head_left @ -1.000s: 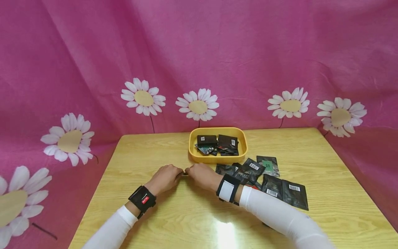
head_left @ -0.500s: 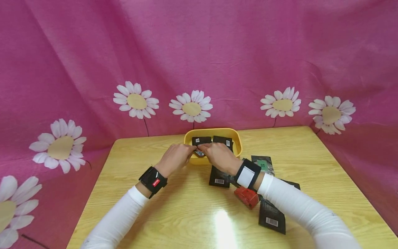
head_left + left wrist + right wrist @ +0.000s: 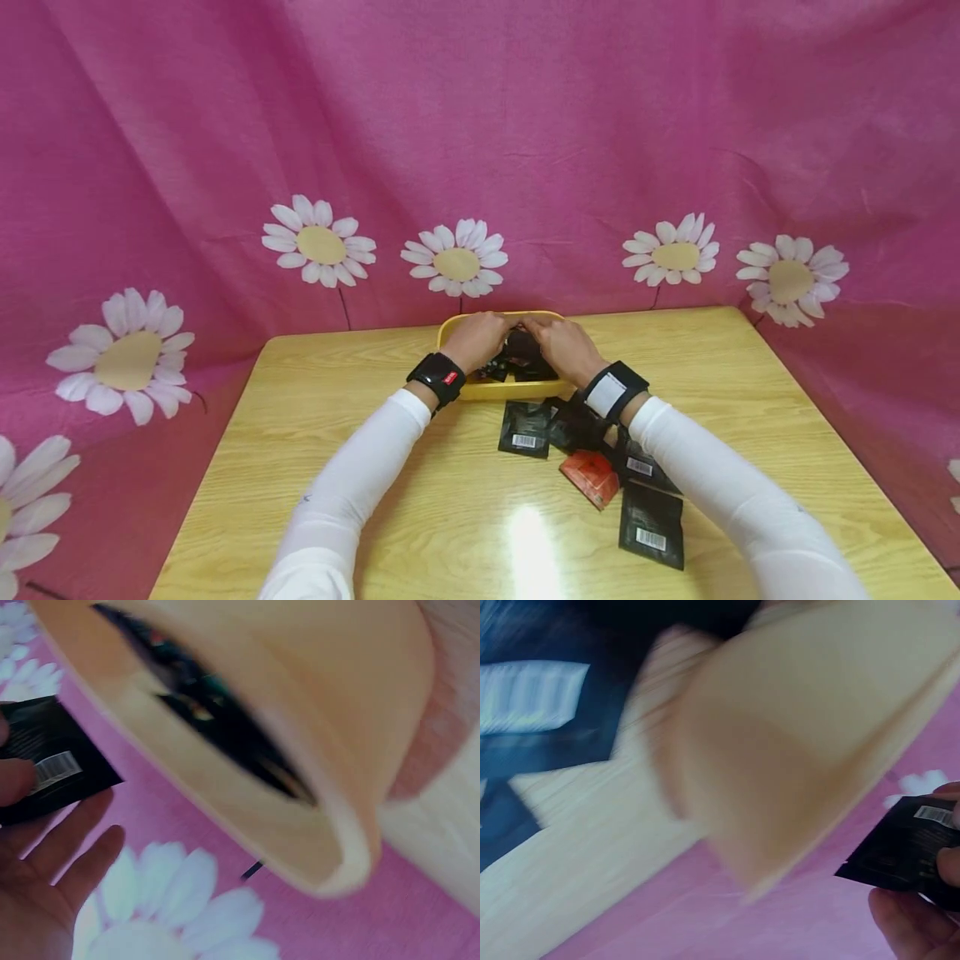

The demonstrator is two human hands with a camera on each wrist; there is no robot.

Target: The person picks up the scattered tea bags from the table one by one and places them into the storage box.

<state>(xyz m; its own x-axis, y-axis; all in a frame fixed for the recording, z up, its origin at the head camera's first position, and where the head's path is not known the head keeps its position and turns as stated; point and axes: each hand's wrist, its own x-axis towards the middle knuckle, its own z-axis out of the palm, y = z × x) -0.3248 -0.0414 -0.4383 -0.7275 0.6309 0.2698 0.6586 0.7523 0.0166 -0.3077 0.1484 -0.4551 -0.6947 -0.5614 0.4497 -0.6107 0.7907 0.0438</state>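
Both hands are over a yellow plastic tray (image 3: 517,390) at the back of the table. Between them they hold one small black packet with a barcode label (image 3: 71,739). My left hand (image 3: 478,342) pinches one side of it, thumb on the face and fingers beneath. The opposite side is pinched by my right hand (image 3: 567,350), as the black packet (image 3: 892,844) in the right wrist view shows. In the head view the hands mostly hide the held packet. Several dark packets (image 3: 529,360) lie in the tray beneath the hands.
In front of the tray, to the right, several black packets (image 3: 523,430) lie scattered and partly overlapping. A red packet (image 3: 591,477) is among them, and a black packet (image 3: 651,527) sits nearest the front. A pink flowered cloth (image 3: 555,167) hangs behind the wooden table (image 3: 420,517).
Both hands have moved forward and right, from the table in front of the tray to above it, still holding the packet. The right arm now uncovers the red packet and some black ones.
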